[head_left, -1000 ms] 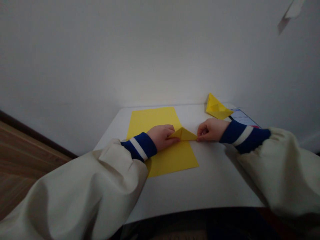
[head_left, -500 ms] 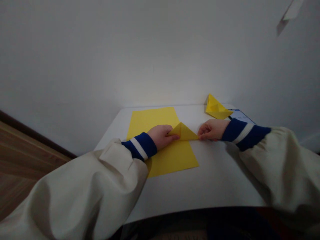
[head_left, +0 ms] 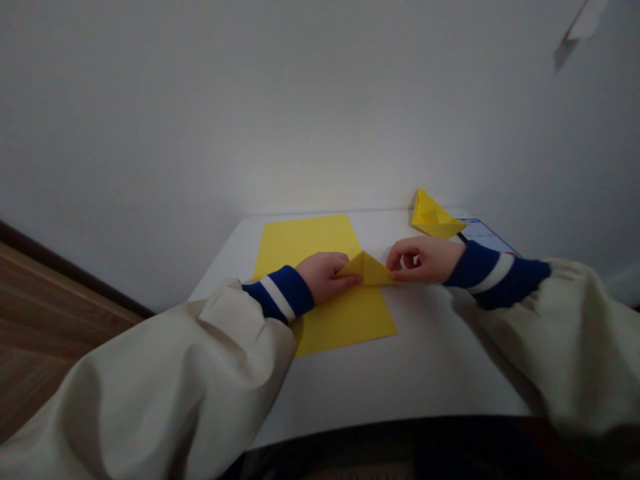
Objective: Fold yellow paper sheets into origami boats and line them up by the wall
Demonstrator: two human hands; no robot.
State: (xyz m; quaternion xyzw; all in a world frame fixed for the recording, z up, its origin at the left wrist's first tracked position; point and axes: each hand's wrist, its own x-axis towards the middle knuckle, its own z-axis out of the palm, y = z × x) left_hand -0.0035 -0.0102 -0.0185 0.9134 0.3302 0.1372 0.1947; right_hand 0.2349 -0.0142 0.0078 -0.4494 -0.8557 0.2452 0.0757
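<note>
A folded piece of yellow paper (head_left: 369, 270), triangular with its peak up, is held over a flat yellow sheet (head_left: 350, 323). My left hand (head_left: 327, 275) pinches its left end, thumb along the front and the other fingers behind. At the right corner, my right hand (head_left: 417, 260) has thumb and forefinger closed on the tip, with a small gap showing inside the curled fingers. The flat sheet lies beneath my left hand and forearm, which cover part of it.
A folded yellow paper boat (head_left: 433, 220) stands at the back right of the white table (head_left: 400, 387), by the wall. Beside it lies a flat device with a lit screen (head_left: 485, 235), partly behind my right sleeve. Wooden furniture (head_left: 45, 340) is at the left.
The folded paper has come slightly down and toward me. My right hand has moved a little left along its right corner, its fingers more curled. My left hand keeps its hold.
</note>
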